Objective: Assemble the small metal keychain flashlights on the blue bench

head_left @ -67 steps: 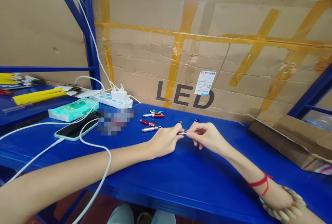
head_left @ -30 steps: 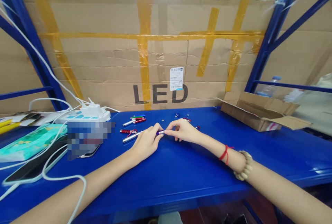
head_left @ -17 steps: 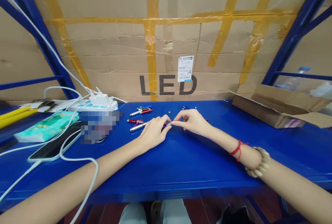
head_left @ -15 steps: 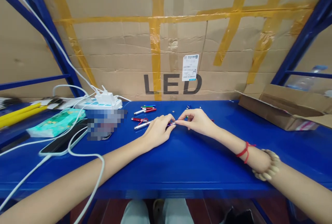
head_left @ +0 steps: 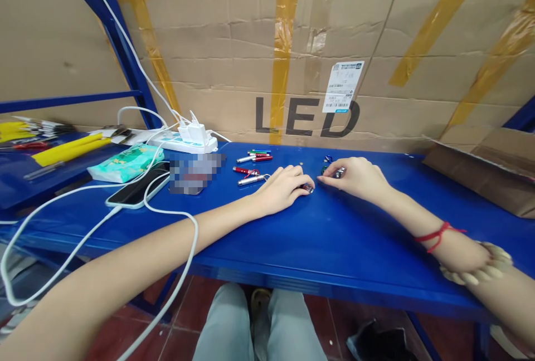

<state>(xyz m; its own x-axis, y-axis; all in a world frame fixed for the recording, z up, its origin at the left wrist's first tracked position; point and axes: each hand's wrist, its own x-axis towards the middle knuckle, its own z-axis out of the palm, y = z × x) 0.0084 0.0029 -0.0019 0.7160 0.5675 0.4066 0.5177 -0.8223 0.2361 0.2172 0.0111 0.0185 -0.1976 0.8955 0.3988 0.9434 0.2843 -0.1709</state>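
Note:
My left hand (head_left: 284,189) rests on the blue table with its fingers closed around a small pen-shaped metal tube (head_left: 309,188), of which only the shiny end shows. A short gap to the right, my right hand (head_left: 357,178) is curled, thumb and forefinger close together. A small shiny metal piece (head_left: 340,172) shows inside its fingers, mostly hidden. Just left of my left hand lie a silver pen-shaped tube (head_left: 252,180) and a red tube (head_left: 246,170) with a cord. Behind these, several more slim tubes (head_left: 259,157) in red, silver, green and blue are grouped.
A small round piece (head_left: 301,164) and a blue bit (head_left: 328,159) lie behind my hands. On the left are a phone (head_left: 137,188), a tissue pack (head_left: 125,163), a power strip (head_left: 209,142) and a white cable (head_left: 194,233) crossing my forearm. An open carton (head_left: 480,177) stands right.
The view has shifted right and tilted downward. My hands, close together at the tube before, are now farther apart. The shiny piece now shows in my right hand.

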